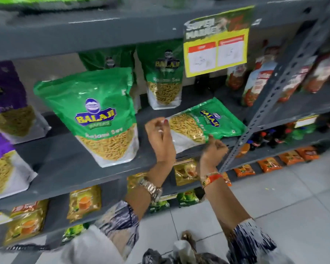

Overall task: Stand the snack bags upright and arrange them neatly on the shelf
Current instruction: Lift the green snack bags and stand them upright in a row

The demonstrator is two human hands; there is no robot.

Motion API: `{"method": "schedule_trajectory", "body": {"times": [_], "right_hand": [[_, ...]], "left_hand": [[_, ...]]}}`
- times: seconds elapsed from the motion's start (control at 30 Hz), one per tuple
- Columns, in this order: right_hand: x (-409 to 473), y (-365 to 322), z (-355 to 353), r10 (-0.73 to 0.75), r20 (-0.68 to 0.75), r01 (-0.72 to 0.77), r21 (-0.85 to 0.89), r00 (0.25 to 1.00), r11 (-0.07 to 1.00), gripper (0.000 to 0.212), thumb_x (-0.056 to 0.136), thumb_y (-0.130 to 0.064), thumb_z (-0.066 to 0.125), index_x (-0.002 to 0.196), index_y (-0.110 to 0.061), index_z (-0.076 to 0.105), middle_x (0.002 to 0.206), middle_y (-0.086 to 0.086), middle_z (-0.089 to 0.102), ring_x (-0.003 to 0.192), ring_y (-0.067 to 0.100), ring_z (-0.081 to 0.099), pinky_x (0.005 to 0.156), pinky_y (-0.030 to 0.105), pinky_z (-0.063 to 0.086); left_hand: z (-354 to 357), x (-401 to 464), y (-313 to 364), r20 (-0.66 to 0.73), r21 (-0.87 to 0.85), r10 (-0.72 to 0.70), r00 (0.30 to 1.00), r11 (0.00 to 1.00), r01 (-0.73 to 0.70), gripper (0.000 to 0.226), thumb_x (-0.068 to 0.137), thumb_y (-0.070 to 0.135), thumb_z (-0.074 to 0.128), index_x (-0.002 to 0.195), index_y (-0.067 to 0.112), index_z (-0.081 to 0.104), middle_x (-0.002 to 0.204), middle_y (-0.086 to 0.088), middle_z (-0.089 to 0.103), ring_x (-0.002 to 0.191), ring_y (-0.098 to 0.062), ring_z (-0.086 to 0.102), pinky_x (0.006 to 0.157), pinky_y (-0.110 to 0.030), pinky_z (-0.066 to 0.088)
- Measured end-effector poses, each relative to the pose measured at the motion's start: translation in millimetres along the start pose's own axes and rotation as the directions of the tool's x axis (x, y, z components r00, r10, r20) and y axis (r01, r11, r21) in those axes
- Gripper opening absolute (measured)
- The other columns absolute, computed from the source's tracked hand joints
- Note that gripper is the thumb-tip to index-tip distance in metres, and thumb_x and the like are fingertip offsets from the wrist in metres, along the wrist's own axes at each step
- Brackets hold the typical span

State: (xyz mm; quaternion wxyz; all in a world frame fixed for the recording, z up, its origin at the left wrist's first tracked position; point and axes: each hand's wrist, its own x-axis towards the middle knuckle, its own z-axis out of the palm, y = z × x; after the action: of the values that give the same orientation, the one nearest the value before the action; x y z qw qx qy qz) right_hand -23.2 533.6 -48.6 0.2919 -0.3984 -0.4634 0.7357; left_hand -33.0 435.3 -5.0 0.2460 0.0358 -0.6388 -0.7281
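A green snack bag lies flat on the grey shelf, its top pointing right. My left hand hovers at the bag's white bottom edge with the fingers loosely curled and apart. My right hand is at the bag's near edge, thumb and fingers pinched on it. To the left, a large green bag stands upright near the shelf front. Two more green bags stand upright at the back, one partly hidden behind the large bag.
Purple snack bags fill the shelf's left end. A yellow price sign hangs from the shelf above. A perforated grey upright post borders the lying bag on the right, with other packets beyond it. Lower shelves hold yellow and orange packets.
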Motion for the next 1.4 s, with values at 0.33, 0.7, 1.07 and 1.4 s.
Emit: {"method": "schedule_trajectory", "body": {"times": [0.33, 0.7, 1.07, 1.4], "right_hand": [[34.6, -4.1, -15.8, 0.306, 0.141, -0.309, -0.002, 0.941, 0.951, 0.029, 0.095, -0.018, 0.048, 0.114, 0.002, 0.055, 0.08, 0.023, 0.062, 0.065, 0.023, 0.057, 0.062, 0.031, 0.05], [46.6, -0.2, -20.3, 0.309, 0.132, -0.294, -0.12, 0.942, 0.948, 0.031, 0.097, -0.019, 0.041, 0.125, -0.007, 0.045, 0.112, 0.018, 0.057, 0.083, 0.025, 0.061, 0.063, 0.031, 0.056], [41.8, -33.8, -50.0, -0.016, 0.248, 0.059, -0.169, 0.969, 0.984, 0.019, 0.093, -0.014, 0.05, 0.077, -0.023, 0.054, 0.086, -0.002, 0.058, 0.094, 0.022, 0.053, 0.09, 0.041, 0.044], [12.7, -72.5, -48.8, -0.157, 0.517, 0.245, -0.107, 0.842, 0.964, 0.018, 0.092, -0.018, 0.051, 0.079, -0.027, 0.059, 0.091, 0.002, 0.062, 0.095, 0.026, 0.058, 0.091, 0.052, 0.048]], "left_hand": [[87.8, 95.6, -33.5, 0.474, 0.824, -0.513, 0.716, 0.545, -0.155, 0.037, 0.091, 0.017, 0.044, 0.12, -0.006, 0.051, 0.127, -0.028, 0.053, 0.115, -0.039, 0.052, 0.085, -0.032, 0.042], [80.6, 119.0, -55.9, 0.408, 0.714, -0.55, 0.729, 0.69, 0.121, 0.03, 0.076, 0.007, 0.068, 0.101, -0.007, 0.064, 0.11, -0.024, 0.064, 0.06, -0.012, 0.062, 0.055, -0.013, 0.046], [-2.3, 32.6, -20.2, 0.25, 0.385, -0.498, 0.83, 0.838, 0.387, 0.014, 0.082, 0.007, 0.061, 0.071, 0.016, 0.063, 0.054, 0.009, 0.061, 0.045, 0.001, 0.055, 0.039, -0.011, 0.043], [-57.8, -6.0, 22.1, 0.214, 0.084, -0.276, 0.937, 0.961, 0.264, 0.025, 0.083, 0.0, 0.056, 0.071, 0.021, 0.063, 0.047, 0.018, 0.064, 0.046, 0.003, 0.055, 0.045, -0.013, 0.047]]}}
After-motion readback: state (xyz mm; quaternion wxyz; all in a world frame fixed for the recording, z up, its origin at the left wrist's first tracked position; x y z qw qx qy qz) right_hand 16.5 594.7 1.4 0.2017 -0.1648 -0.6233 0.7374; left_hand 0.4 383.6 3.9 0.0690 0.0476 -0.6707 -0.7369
